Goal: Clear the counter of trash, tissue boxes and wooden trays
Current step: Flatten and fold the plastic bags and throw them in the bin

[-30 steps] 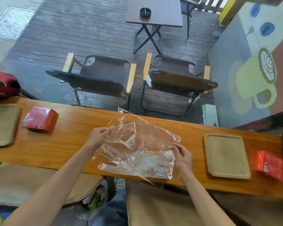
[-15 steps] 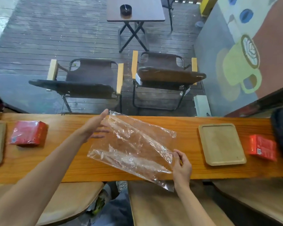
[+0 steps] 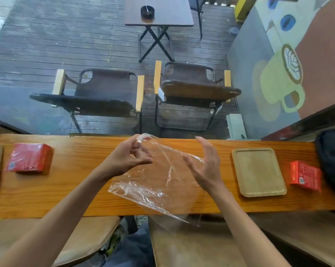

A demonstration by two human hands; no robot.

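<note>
Here, unreadable red tissue box [image 3: 30,157] labels

2 red tissue boxes [image 3: 29,157], clear plastic bag [image 3: 159,178]

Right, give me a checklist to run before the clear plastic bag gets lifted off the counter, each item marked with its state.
1. Left hand pinches the clear plastic bag at its far corner: ok.
2. Right hand has a grip on the bag: not ok, fingers straight and open beside it.
3. Bag is free of other things: ok, nothing lies on it.
4. Bag's near edge is supported: not ok, it hangs over the counter edge.
5. Wooden tray and red tissue box sit apart from the bag: ok.
6. Bag is empty: cannot tell.
</note>
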